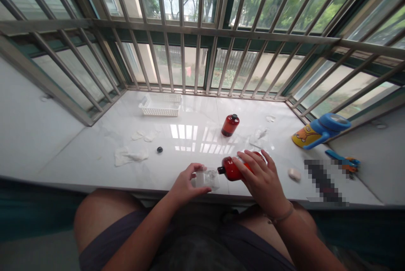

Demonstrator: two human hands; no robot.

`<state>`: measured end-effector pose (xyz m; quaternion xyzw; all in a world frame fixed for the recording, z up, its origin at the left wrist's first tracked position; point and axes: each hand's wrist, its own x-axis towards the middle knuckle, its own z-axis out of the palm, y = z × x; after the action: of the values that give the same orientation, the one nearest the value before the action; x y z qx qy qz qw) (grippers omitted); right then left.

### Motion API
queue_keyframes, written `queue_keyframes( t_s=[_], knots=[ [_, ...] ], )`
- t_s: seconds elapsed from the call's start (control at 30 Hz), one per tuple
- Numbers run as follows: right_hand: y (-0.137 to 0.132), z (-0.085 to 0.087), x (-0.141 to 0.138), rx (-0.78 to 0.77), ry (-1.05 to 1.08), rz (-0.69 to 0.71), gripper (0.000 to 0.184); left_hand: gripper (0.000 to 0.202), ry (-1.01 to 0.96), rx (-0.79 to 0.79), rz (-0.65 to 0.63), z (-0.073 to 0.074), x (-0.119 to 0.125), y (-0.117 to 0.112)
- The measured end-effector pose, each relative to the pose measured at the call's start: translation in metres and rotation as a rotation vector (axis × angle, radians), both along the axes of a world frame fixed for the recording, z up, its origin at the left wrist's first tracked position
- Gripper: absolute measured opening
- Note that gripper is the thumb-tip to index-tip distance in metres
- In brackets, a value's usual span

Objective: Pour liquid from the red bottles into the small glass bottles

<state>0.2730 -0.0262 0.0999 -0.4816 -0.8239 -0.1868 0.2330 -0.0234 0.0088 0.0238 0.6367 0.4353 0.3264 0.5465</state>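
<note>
My right hand [261,178] is wrapped round a red bottle [232,168], tipped on its side with its black uncapped neck pointing left. That neck is close to the mouth of a small clear plastic bottle [205,179], which my left hand [188,181] holds between thumb and fingers near the sill's front edge. Whether any liquid is flowing is too small to tell. A round black cap [160,149] lies on the sill to the left. Behind my right hand stands a second red bottle [230,125] with a black cap on.
A white perforated basket [160,111] sits at the back left. Crumpled tissues [130,156] lie at left. To the right are a blue and yellow cup [319,131], blue-orange pliers [343,162], a pinkish lump [294,174] and a blurred-out dark object [324,181]. Metal window bars [202,30] enclose the sill.
</note>
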Motion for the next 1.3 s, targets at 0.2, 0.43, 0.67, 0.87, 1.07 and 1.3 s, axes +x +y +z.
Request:
queue_keyframes(
  t_s=[0.2,0.43,0.67,0.87,1.07,1.3],
  knots=[
    [0.0005,-0.0005,0.0011,0.002,-0.003,0.0,0.044,0.07,0.007,0.0,0.0,0.0015,-0.0002,-0.0003],
    [0.0005,-0.0001,0.0016,-0.001,-0.009,-0.004,0.048,0.069,0.014,-0.006,-0.001,0.0055,-0.0005,-0.0006],
    [0.0008,-0.0002,0.0015,-0.002,-0.017,-0.008,0.045,0.068,0.024,0.003,0.001,0.0056,-0.0006,-0.0001],
    [0.0009,-0.0008,0.001,0.008,-0.012,-0.01,0.043,0.069,0.069,0.024,-0.003,0.0042,-0.0013,-0.0004],
    [0.001,-0.0002,0.0012,0.003,-0.017,-0.007,0.045,0.069,0.095,0.031,0.001,0.0046,-0.002,-0.0005],
    [0.0008,0.0006,0.001,0.011,-0.018,-0.011,0.044,0.068,0.107,0.039,0.018,0.0037,-0.0026,0.0001]
  ],
)
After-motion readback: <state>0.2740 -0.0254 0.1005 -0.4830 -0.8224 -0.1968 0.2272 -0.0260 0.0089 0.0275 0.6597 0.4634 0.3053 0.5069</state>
